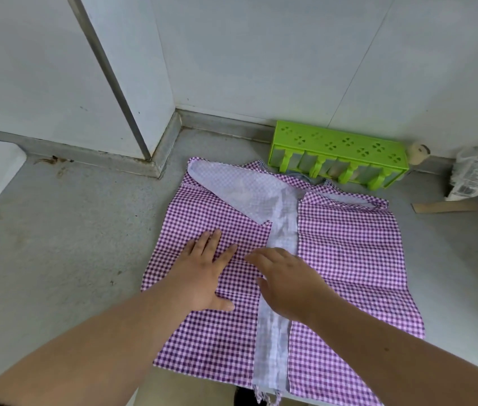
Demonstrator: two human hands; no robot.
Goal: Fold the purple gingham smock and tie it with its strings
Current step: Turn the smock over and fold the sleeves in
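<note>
Grey counter (56, 244) fills most of the frame, white walls behind. Purple gingham smock (349, 253) lies flat at centre and lower right, both side panels folded in twd the middle, pale inner side showing as a strip btwn them and at the top. Frayed strings (264, 398) hang off its bottom edge, untied. Left hand (205, 271) lies flat on the left panel, fingers straight & spread, pressing the cloth. Right hand (287, 281) just beside it over the centre strip, fingers extended, loosely bent, gripping nothing. Green plastic rack (337, 150) w/ clover cutouts at upper right, against the wall; its slots look see-through, contents can't tell. White printed bag (475, 177) at far right edge, contents hidden. Small card strip (443, 207) beside it
</note>
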